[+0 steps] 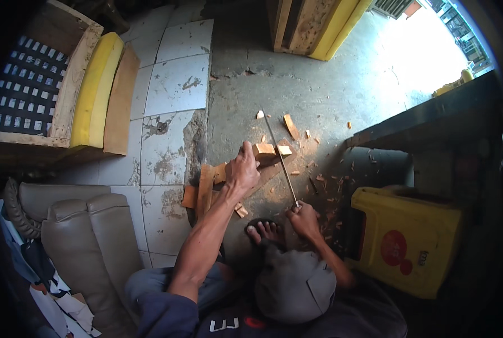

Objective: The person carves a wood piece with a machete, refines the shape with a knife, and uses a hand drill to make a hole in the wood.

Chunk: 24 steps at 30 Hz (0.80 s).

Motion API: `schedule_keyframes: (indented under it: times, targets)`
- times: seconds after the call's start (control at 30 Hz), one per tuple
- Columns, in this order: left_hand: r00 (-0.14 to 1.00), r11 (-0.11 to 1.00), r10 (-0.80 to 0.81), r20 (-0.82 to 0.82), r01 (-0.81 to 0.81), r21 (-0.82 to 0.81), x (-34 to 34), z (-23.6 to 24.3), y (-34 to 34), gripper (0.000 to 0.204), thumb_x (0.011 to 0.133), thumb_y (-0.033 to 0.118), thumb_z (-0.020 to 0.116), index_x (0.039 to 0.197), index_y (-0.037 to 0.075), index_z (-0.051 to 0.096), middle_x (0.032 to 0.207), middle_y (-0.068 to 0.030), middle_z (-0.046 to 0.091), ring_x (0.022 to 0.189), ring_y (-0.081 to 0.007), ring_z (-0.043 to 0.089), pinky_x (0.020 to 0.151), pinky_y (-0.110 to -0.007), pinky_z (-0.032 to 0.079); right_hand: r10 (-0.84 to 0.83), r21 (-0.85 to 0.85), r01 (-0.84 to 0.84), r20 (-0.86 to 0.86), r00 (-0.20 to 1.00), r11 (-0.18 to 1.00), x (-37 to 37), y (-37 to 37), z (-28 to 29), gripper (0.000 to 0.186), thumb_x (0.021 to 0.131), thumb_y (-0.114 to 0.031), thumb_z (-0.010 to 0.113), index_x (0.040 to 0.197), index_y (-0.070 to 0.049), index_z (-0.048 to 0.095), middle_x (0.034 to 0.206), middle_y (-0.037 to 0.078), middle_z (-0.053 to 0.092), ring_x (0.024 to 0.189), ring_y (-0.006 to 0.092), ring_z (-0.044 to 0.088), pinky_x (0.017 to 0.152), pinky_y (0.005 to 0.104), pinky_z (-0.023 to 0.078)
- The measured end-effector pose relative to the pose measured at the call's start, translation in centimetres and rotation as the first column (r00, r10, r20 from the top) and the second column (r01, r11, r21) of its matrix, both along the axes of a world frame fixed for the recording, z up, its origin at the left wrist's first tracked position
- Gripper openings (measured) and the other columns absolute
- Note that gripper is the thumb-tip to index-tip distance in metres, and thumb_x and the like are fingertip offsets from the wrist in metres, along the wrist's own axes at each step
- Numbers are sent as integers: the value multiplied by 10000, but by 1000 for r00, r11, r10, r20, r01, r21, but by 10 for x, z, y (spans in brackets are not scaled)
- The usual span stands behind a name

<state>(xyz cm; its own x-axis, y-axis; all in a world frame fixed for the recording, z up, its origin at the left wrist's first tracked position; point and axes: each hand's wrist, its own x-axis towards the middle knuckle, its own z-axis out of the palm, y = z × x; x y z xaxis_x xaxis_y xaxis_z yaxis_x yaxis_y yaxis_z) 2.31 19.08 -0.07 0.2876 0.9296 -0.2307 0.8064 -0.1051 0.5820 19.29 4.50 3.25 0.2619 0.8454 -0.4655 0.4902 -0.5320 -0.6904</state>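
My left hand (242,170) is closed on a short wood block (263,150) and presses it down on a longer piece of wood (273,171) on the floor. In my right hand (305,218) is the handle of a long, narrow-bladed cutting tool (286,174), its fingers wrapped round it. The blade lies across the block near its right end and points away from me. Seen almost edge-on, it could be a saw or a machete; I cannot tell which. More wood pieces (205,188) lie beside my left forearm.
Wood chips and a larger offcut (291,127) litter the concrete floor. A yellow plastic container (406,242) stands at right, below a dark bench (426,115). At left are a brown padded seat (91,242) and a yellow-padded wooden frame (98,90). My foot (265,231) is near the blade's handle.
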Motion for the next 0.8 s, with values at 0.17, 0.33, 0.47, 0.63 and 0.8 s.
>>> schedule_keyframes:
  times: [0.17, 0.33, 0.47, 0.63, 0.8]
  targets:
    - [999, 998, 5, 44, -8, 67, 1, -6, 2, 471, 874, 94, 724, 1157, -13, 363, 1098, -340, 621, 940, -520, 654, 754, -559, 538, -136, 275, 386, -634, 761, 881, 48, -7, 64, 182, 911, -124, 728, 813, -56, 590, 641, 20, 570, 536, 53, 446, 565, 247, 423]
    - [999, 997, -34, 1, 34, 73, 4, -6, -4, 477, 856, 83, 741, 1130, -11, 363, 1035, -336, 621, 917, -518, 666, 742, -539, 561, -214, 305, 230, -87, 973, 924, -2, 8, 29, 203, 864, -133, 726, 804, -11, 575, 629, 96, 574, 588, 170, 525, 601, 357, 459]
    - [1000, 995, -17, 3, 17, 96, 8, -1, -3, 466, 846, 28, 719, 1136, -16, 358, 1062, -341, 608, 894, -526, 659, 718, -536, 559, -52, 53, 61, -155, 987, 997, 5, 12, 28, 289, 838, -249, 756, 780, -12, 601, 651, 104, 583, 613, 192, 514, 635, 394, 460]
    - [998, 994, -62, -23, 64, 89, 6, -6, -6, 406, 874, 41, 693, 1105, -7, 362, 1039, -326, 609, 874, -526, 653, 701, -553, 543, -91, 513, 564, -683, 725, 647, 40, -1, 63, 221, 889, -210, 742, 806, -38, 630, 694, 33, 611, 634, 118, 551, 595, 296, 440]
    - [994, 991, -109, -12, 109, 82, 8, -2, -6, 474, 841, 34, 709, 1164, -28, 367, 1090, -339, 609, 908, -528, 660, 741, -563, 559, -123, -127, 104, -150, 981, 986, -7, 17, -4, 246, 931, -188, 709, 760, -53, 594, 591, -6, 498, 594, 55, 503, 537, 259, 404]
